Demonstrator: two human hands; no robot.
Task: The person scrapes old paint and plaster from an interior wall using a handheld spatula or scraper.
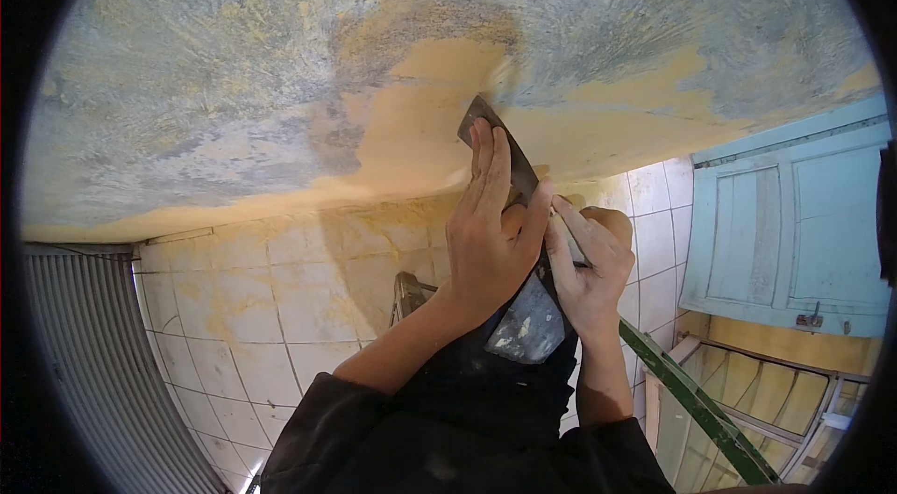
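Note:
A dark, flat metal scraper (pixel 517 161) rests its tip against the plastered wall (pixel 427 108), on a smooth yellow-beige area bordered by rough grey. My left hand (pixel 487 220) lies along the scraper, fingers stretched towards its tip and thumb on the near side. Beside it, my right hand (pixel 592 259) is closed at the scraper's lower part, thumb and fingertips drawn together. Its palm side is mostly hidden. Below and between my wrists shows a wide, paint-spotted metal blade (pixel 529 326); whether it belongs to the same tool, I cannot tell.
Cream tiles (pixel 245 312) with yellow stains cover the wall's lower part. At the left is a grey corrugated shutter (pixel 98 368). A green metal bar (pixel 701 403) slants at the lower right, near a glass-paned frame (pixel 757 389). Pale blue wooden shutters (pixel 785 220) stand at the right.

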